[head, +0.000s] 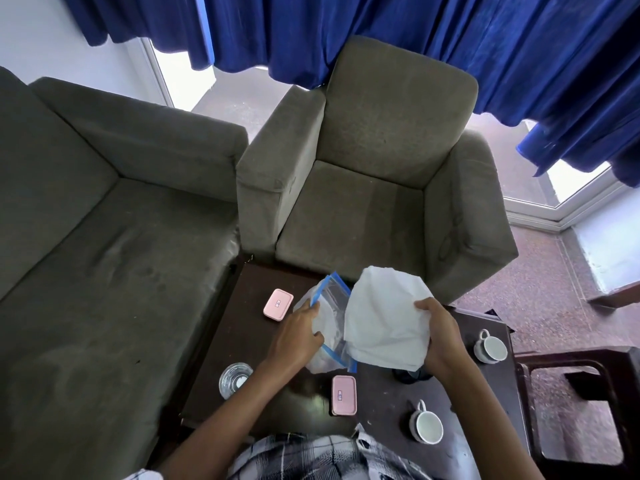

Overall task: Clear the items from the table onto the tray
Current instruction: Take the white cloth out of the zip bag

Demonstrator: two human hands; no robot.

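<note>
- The left hand (298, 336) pinches the blue-edged mouth of a clear zip bag (332, 296), fingers curled on it.
- The right hand (441, 336) grips a crumpled white sheet (384, 317) just beside the bag, above the dark worktop (249, 344).
- Something white is inside the bag.
- Two white cups, one far (491, 346) and one near (426, 426), look empty.
- Two shut pink boxes lie by the bag, one behind (278, 304) and one in front (344, 395).
- A glass (234, 379) stands at the left edge.
- There is bare room between the near box and the near cup.
</note>
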